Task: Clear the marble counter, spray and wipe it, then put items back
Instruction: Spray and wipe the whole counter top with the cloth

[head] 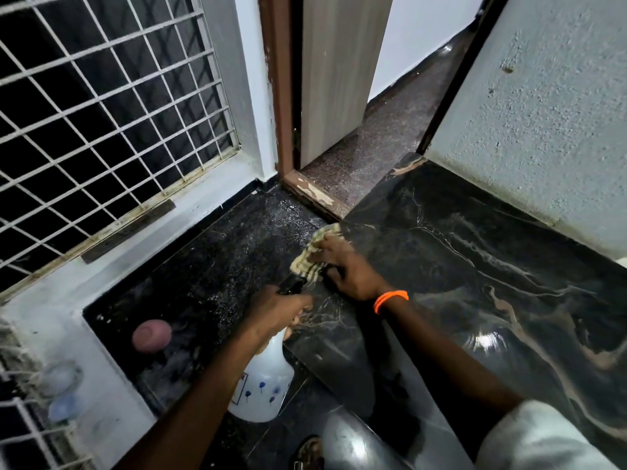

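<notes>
The black marble counter (475, 252) with pale veins runs along the right wall. My right hand (346, 269), an orange band at its wrist, presses a checked yellowish cloth (312, 256) onto the counter's left edge. My left hand (281, 310) grips the neck of a white spray bottle (261, 385) with blue flower prints. Its dark nozzle points toward the cloth. The bottle hangs beside the counter's near-left corner, above the dark floor.
A pinkish round object (151, 335) lies on the dusty dark floor (217, 266) at the left. A barred window grille (101, 106) fills the upper left. A half-open door (339, 72) stands ahead. A rough plastered wall (543, 113) borders the counter on the right.
</notes>
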